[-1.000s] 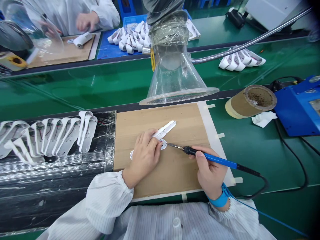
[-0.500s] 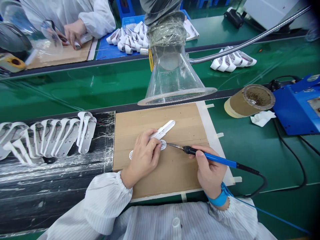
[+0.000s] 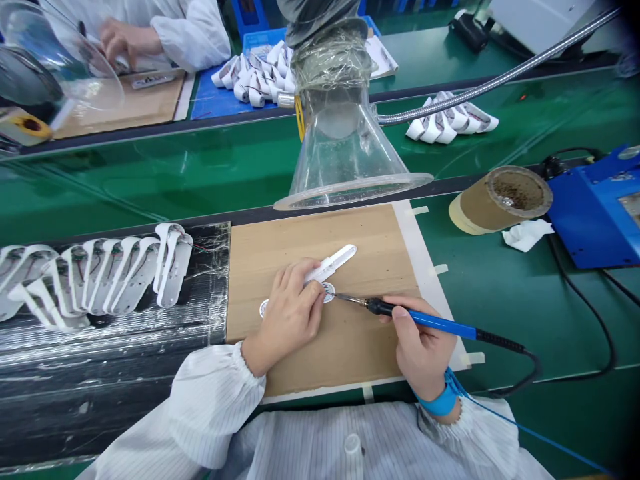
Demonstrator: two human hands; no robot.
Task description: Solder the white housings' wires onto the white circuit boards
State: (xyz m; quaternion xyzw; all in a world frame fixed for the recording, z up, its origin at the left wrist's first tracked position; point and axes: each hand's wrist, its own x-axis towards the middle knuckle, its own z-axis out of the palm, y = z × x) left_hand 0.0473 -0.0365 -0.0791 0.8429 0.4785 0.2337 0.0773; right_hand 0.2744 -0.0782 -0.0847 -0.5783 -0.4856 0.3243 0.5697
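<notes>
My right hand (image 3: pixel 425 347) grips a blue soldering iron (image 3: pixel 440 323) like a pen. Its metal tip reaches the rounded end of a white plastic housing (image 3: pixel 329 292) lying on a cardboard sheet (image 3: pixel 350 353). My left hand (image 3: pixel 293 313) is closed over the middle of that white work, pressing it down, with fingertips close to the iron's tip. A slim white arm of the part (image 3: pixel 340 260) sticks out up and right beyond my fingers. Another rounded white end shows left of my hand. What exactly my left fingertips pinch is hidden.
Several white housings with thin wires (image 3: pixel 115 273) lie on the black wrapped surface at left. A clear fume hood (image 3: pixel 350 160) hangs above the cardboard. At right stand a brown cylinder (image 3: pixel 475 203), crumpled tissue (image 3: pixel 527 235) and a blue station (image 3: pixel 595 213). More housings (image 3: pixel 445 120) lie beyond; a co-worker sits opposite.
The white part and both my hands have shifted very slightly right. White housings on the far green surface have slid left. The co-worker's hand has lifted back from a part, now lying on cardboard.
</notes>
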